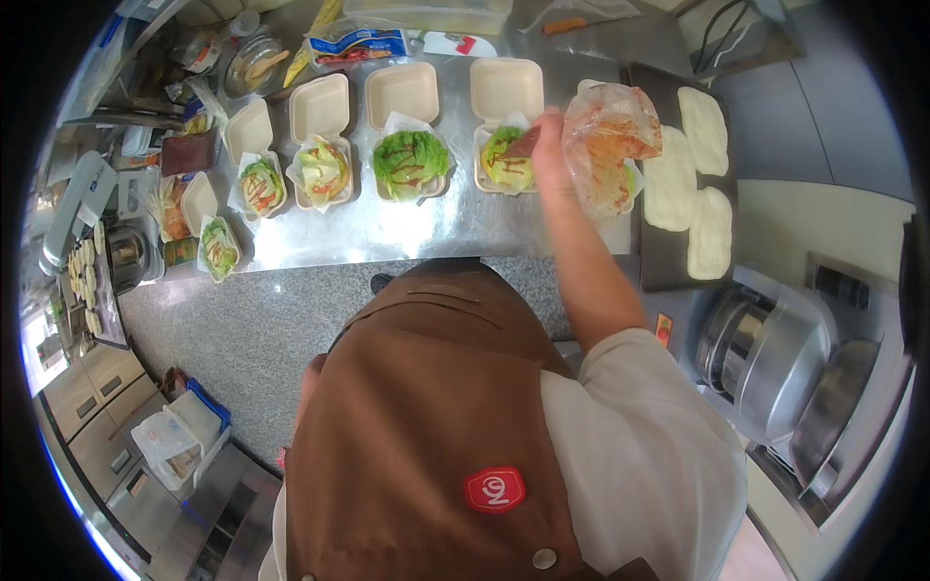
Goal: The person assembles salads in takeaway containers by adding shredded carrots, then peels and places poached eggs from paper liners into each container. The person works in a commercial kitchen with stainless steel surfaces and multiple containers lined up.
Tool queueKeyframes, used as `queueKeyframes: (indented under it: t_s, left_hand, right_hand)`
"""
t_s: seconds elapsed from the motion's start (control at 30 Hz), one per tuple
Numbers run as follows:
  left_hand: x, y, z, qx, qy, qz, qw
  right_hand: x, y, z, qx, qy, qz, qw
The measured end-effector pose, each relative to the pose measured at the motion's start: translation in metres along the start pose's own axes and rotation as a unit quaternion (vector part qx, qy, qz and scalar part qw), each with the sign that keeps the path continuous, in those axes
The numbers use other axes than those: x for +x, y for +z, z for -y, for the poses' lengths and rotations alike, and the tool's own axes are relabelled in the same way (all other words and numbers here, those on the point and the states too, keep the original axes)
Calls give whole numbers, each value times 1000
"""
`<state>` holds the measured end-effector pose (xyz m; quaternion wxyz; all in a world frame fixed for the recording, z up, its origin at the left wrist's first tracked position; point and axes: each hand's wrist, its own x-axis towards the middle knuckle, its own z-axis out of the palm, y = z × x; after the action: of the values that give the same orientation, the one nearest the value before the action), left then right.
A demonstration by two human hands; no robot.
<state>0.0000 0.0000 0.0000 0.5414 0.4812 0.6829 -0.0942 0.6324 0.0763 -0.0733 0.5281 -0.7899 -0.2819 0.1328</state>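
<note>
My right hand (549, 150) is closed on a clear plastic bag (610, 136) smeared inside with orange-red sauce. The bag bulges to the right of my fist, covering most of a box with lettuce beneath it. Left of the fist, a dark reddish-brown pointed part reaches over the lettuce (506, 158) in an open beige takeaway box (507, 89). In the neighbouring box (403, 92), green lettuce (411, 163) sits on white paper with brownish sauce streaks. More lettuce-filled boxes (320, 105) stand further left. Of my left arm, only a strip of skin shows beside the apron; the hand is hidden.
A dark tray (668, 261) with several pale flat dough pieces (704, 131) lies at the right end of the metal counter (387, 242). Toward the back are a blue packet (358, 45), a clear plastic tub (431, 14) and a bowl (254, 66). Metal pots (775, 358) stand at lower right.
</note>
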Motion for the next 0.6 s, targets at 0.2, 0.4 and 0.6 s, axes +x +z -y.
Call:
queueKeyframes:
  t_s: [0.2, 0.4, 0.6]
  left_hand:
    - [30, 10, -61, 31, 0, 1, 1000]
    - [31, 9, -47, 35, -2, -3, 999]
    - [35, 5, -41, 44, -3, -2, 999]
  right_hand:
    - [-2, -32, -8, -12, -2, -50, 999]
    - [-19, -18, 15, -12, 19, -5, 1000]
    - [-19, -11, -12, -48, -28, -22, 998]
